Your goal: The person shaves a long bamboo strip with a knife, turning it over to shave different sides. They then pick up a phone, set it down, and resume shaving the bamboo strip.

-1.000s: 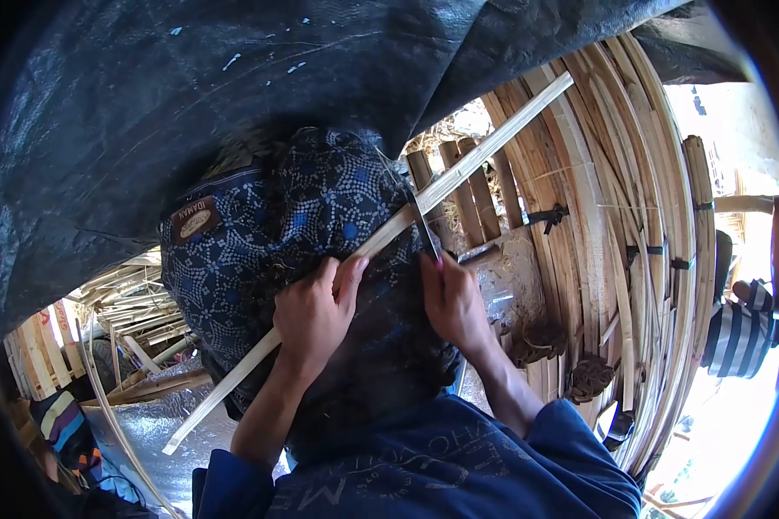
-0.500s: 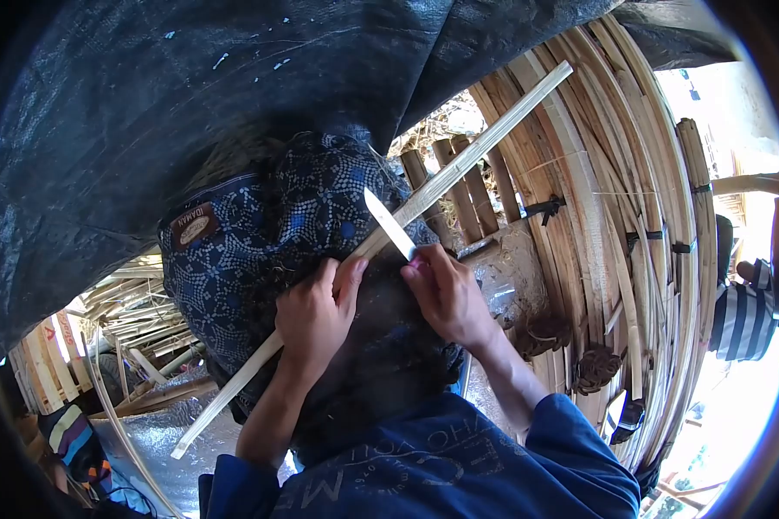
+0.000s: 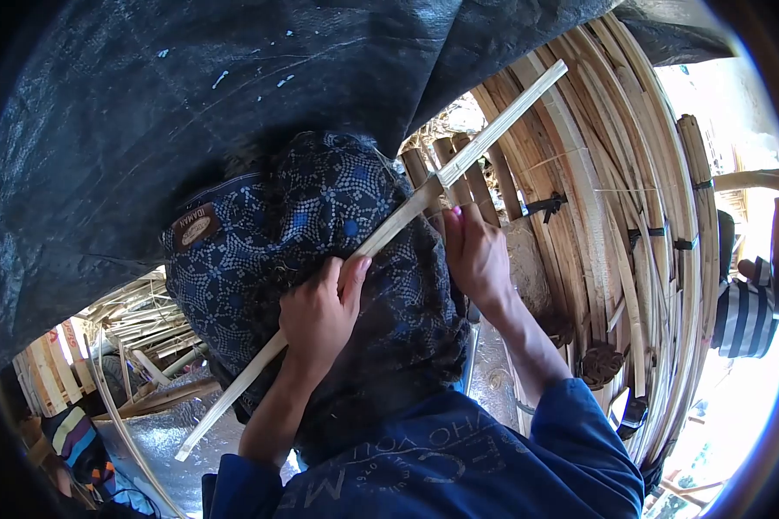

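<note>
A long, pale wooden strip (image 3: 394, 227) lies diagonally across my lap, over dark blue patterned cloth (image 3: 242, 251). My left hand (image 3: 318, 307) is closed around the strip's lower half, thumb and fingers pressing on it. My right hand (image 3: 478, 259) is closed around a knife beside the strip's upper half. Only a bit of the pink knife handle (image 3: 457, 210) shows; the blade is blurred and hard to make out where it meets the strip. Beyond that spot the strip's surface looks lighter.
A bundle of long wooden slats (image 3: 614, 190), tied with black bands, stands at my right. Dark plastic sheeting (image 3: 190, 112) hangs in front. More thin strips (image 3: 147, 320) are piled at the left. A striped cloth (image 3: 744, 316) is visible at the far right.
My right hand has moved up and to the right along the strip with the knife, whose blade was plainly visible before. My left hand and the strip have hardly moved.
</note>
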Available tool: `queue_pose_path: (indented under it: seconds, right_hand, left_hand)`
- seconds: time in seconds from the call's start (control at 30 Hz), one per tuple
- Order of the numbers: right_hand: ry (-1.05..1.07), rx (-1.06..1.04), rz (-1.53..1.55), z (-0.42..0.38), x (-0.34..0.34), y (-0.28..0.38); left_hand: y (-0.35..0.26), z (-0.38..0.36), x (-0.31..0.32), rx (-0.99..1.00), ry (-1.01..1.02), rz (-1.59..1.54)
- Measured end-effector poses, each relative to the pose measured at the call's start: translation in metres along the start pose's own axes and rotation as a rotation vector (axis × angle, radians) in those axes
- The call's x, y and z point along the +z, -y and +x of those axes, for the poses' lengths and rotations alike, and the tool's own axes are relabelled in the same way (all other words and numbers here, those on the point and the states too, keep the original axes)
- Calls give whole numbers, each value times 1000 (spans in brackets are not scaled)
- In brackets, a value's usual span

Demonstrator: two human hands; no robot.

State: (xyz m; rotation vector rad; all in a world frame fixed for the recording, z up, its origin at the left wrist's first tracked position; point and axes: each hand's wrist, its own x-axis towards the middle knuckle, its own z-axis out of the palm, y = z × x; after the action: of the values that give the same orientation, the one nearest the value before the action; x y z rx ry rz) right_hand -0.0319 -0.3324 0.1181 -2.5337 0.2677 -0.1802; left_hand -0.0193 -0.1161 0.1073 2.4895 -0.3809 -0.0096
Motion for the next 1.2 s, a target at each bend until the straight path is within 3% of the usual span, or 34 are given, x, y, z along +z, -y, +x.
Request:
queue_pose_path:
  seconds: [0.03, 0.07, 0.13, 0.27, 0.4, 0.47, 0.67, 0.73, 0.8, 0.83, 0.87, 0.93, 0.97, 1.07, 1.13, 1.2]
  right_hand:
    - [128, 159, -20, -5, 0, 12]
    - [-14, -235, -135, -18, 15, 6]
    - [206, -100, -1, -27, 14, 23]
    - [165, -75, -44, -24, 7, 28]
    - [148, 14, 250, -18, -2, 21]
    - [75, 296, 623, -9, -12, 11]
    - [-148, 193, 247, 3, 0, 11]
    - [-220, -112, 57, -14, 31, 18]
    - [-177, 59, 118, -8, 18, 14]
    - [-257, 35, 79, 7, 9, 9]
    - [-175, 266, 80, 14, -4, 10]
    - [-164, 123, 167, 4, 16, 9]
    - [-207, -48, 148, -4, 30, 16]
    - [-72, 221, 187, 6, 8, 7]
    - [-120, 294, 236, 19, 2, -1]
    - [-141, 66, 269, -6, 33, 12]
  left_hand:
    - [1, 0, 1, -6, -7, -3]
    - [2, 0, 2, 2, -11, 5]
    - [2, 0, 2, 23, -6, 16]
    - [0, -1, 1, 28, -21, -5]
    - [2, 0, 3, 27, -16, 25]
    - [2, 0, 3, 28, -14, 27]
    - [0, 2, -2, 52, -1, -78]
    - [0, 0, -2, 26, 38, -89]
    - [0, 0, 1, 26, 32, -10]
    - [-1, -1, 4, 28, 37, -10]
    - [-1, -1, 6, 74, -16, 33]
    - [0, -2, 8, 118, -78, 76]
    - [0, -3, 9, 136, -98, 102]
    - [0, -1, 10, 158, -112, 127]
    - [0, -3, 11, 146, -101, 120]
    - [-1, -2, 11, 136, -103, 135]
